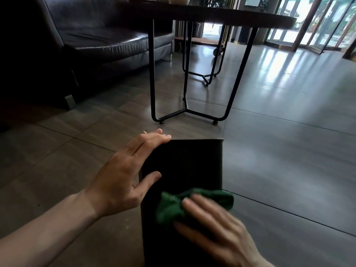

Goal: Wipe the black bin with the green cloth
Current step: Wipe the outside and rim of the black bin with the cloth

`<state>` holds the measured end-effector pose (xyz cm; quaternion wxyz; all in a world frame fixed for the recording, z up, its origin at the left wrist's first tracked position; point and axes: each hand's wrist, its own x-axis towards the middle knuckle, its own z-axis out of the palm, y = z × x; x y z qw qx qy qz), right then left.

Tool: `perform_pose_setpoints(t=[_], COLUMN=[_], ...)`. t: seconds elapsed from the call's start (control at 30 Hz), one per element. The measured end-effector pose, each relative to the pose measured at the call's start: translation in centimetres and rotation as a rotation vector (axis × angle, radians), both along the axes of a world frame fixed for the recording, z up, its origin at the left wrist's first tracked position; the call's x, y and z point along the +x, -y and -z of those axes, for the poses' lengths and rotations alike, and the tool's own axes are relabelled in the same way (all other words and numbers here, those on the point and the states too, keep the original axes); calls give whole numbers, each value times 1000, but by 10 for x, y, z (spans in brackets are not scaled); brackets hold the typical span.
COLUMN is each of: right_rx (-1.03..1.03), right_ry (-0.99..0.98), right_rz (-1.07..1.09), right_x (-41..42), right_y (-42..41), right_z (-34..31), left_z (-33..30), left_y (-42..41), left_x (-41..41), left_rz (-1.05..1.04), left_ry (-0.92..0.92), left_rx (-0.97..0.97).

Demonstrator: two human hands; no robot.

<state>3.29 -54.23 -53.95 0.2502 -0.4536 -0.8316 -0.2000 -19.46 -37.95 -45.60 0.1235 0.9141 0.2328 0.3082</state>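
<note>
The black bin (183, 170) sits on the tiled floor (289, 160) just in front of the round table (212, 14). Your right hand (217, 228) pinches the green cloth (192, 203) bunched on the bin's near face; your left hand (127, 174) lies flat, fingers straight, on its left edge. Keep bracing there and wipe in overlapping strokes.

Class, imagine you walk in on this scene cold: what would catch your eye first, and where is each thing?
First the green cloth, bunched against the black bin low in the middle, with the right hand pressing it there. Next the left hand, laid flat along the bin's left edge. Behind them stand a dark table on thin metal legs and a black leather sofa at the upper left.
</note>
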Motion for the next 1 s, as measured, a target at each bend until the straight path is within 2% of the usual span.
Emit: perform_pose_setpoints(t=[0.1,0.17,0.27,0.43,0.53,0.6,0.77,0.87,1.0], right_rx=[40,54,49,-39,-77,-49,-2,-15,-183], right_ry=[-334,-477,-421,-190,-139,-255,-795,-837,-941], right_rz=[234,378,326,168,126,163,341,308,277], right_x=[18,23,18,3,18,30,45,39,18], right_y=[-33,-53,-50,21,33,15,-55,-55,-9], right_z=[-28,-46,-37,30,31,18,-39,-36,12], left_z=[1,0,1,1,1,-1,-1,-2,0], left_y=[-1,0,-2,-3,-1,-2,3,1,-3], left_x=[4,8,9,0,4,7,10,5,-11], left_rz=[-20,-9,-12,-42,-29,-45,5,-12,-60], left_ry=[7,2,4,3,-6,5,3,-6,17], left_rx=[-16,-17,-4,-15,-18,-33,-12,-9,-36])
